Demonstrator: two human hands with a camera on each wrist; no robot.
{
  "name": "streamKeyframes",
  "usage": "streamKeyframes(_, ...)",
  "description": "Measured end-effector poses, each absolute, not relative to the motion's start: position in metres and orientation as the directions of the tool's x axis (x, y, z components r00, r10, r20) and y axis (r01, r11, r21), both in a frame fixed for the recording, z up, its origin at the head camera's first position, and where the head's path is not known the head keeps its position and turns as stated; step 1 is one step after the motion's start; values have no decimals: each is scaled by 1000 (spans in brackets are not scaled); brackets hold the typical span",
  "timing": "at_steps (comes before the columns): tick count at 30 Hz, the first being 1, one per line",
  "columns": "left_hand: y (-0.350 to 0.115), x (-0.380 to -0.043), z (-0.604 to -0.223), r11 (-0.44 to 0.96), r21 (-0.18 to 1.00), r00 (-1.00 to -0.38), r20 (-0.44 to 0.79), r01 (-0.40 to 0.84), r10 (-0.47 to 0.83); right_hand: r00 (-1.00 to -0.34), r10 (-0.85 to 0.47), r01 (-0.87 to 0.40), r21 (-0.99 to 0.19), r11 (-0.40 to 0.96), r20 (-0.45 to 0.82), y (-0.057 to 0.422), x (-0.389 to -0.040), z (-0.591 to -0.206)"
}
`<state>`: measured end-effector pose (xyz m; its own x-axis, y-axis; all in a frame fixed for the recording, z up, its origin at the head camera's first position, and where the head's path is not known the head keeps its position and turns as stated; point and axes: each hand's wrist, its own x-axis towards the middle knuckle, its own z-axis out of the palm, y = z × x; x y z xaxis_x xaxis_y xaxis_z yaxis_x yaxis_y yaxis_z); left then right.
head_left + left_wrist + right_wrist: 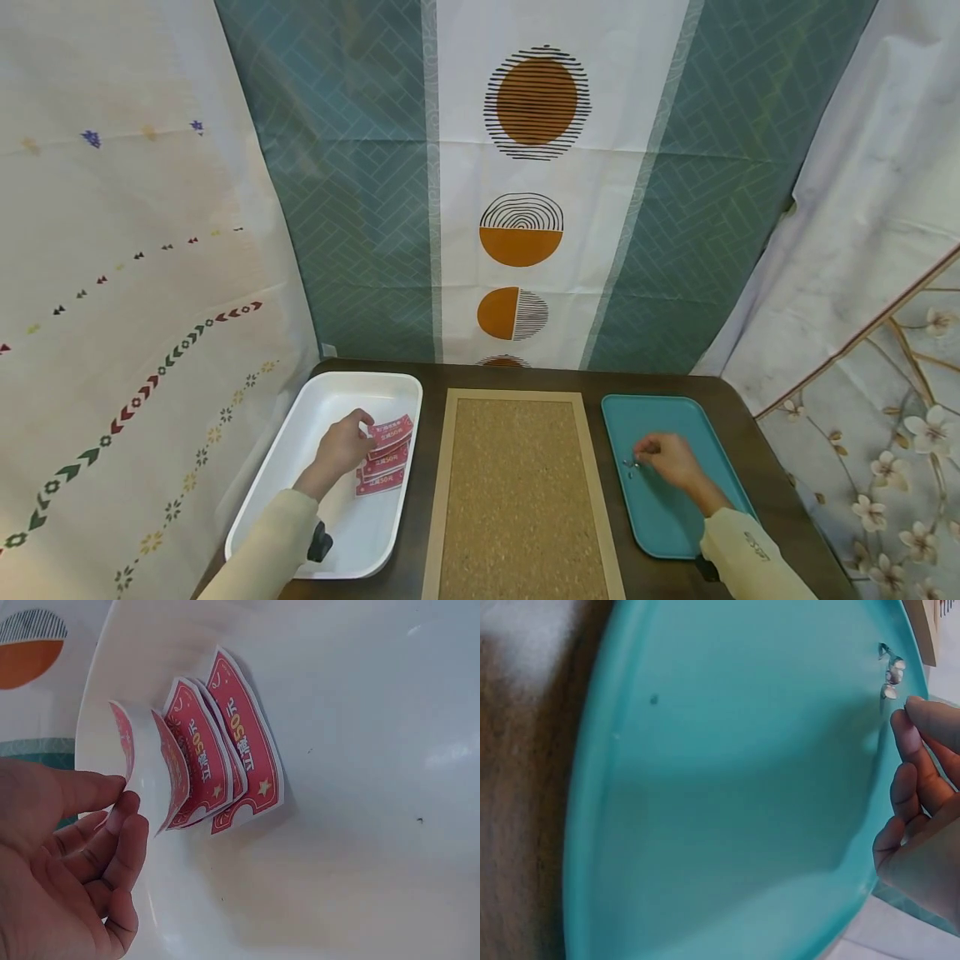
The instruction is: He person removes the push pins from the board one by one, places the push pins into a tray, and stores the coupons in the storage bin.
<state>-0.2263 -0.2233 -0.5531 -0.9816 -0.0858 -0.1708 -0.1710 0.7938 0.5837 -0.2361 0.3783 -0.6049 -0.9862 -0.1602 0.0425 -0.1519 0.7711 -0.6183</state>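
My left hand (343,446) reaches into the white tray (347,546) and pinches a red paper coupon (124,739) by its edge between thumb and forefinger. Several more red coupons (199,746) lie overlapped beside it, slightly curled, printed with a yellow 50 and a star. Over the teal tray (671,521), my right hand (670,458) has its thumb and forefinger tips together. Right at those fingertips lies a small cluster of shiny silver thumbtacks (891,675). I cannot tell whether a thumbtack is between the fingertips.
A cork board (528,492) with a pale wooden frame lies between the two trays on a dark brown table (592,385). Patterned cloths (360,208) hang behind the table and at both sides.
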Motion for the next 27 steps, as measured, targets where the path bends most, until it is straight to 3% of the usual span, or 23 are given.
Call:
streamKeyframes(15, -231, -222, -555, 823, 539, -978, -191, -178, -87, -980, -195, -180, -632, 754, 45, 381, -233, -615)
streamKeyframes(20, -231, -224, -554, 851, 512, -992, -103, -119, -77, -981, -192, -176, -623, 762, 43, 381, -231, -612)
streamKeyframes(27, -231, -228, -553, 884, 468, -993, 103, 3, -51, -976, -185, -218, -508, 833, 116, 374, -230, -600)
